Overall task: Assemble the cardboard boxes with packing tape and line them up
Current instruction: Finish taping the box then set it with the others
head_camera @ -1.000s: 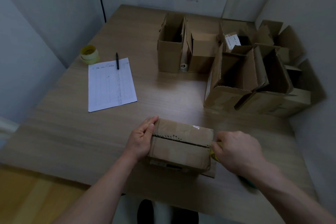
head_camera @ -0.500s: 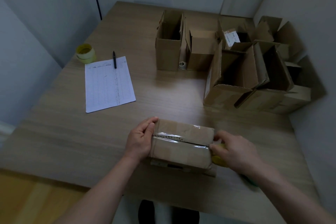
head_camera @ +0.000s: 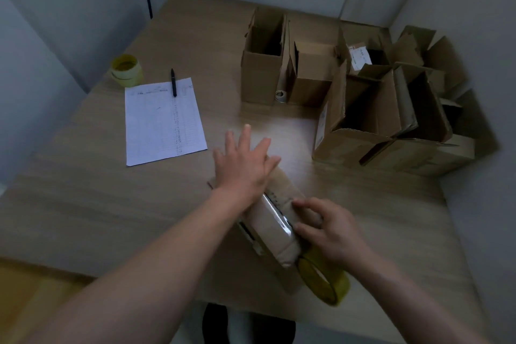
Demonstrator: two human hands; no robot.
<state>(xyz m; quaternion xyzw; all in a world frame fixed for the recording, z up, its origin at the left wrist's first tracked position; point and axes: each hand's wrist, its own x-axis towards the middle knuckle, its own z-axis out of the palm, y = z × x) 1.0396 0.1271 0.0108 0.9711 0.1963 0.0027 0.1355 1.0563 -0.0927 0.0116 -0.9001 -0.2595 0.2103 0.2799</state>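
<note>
A small taped cardboard box lies slantwise on the wooden table near its front edge, a glossy tape strip along its seam. My left hand lies flat with spread fingers over the box's far end. My right hand rests its fingers on the box's near right side. A yellow tape roll sits just under my right wrist, at the box's near end. Whether the right hand holds the roll is hidden.
Several open cardboard boxes stand at the back right, one tall box furthest left. A paper sheet with a black pen lies at left, a second yellow tape roll behind it. Walls close in on three sides.
The box has turned from crosswise to slantwise. My left hand left the box's left end and now lies flat on top. The right hand moved onto the box side; the tape roll shows.
</note>
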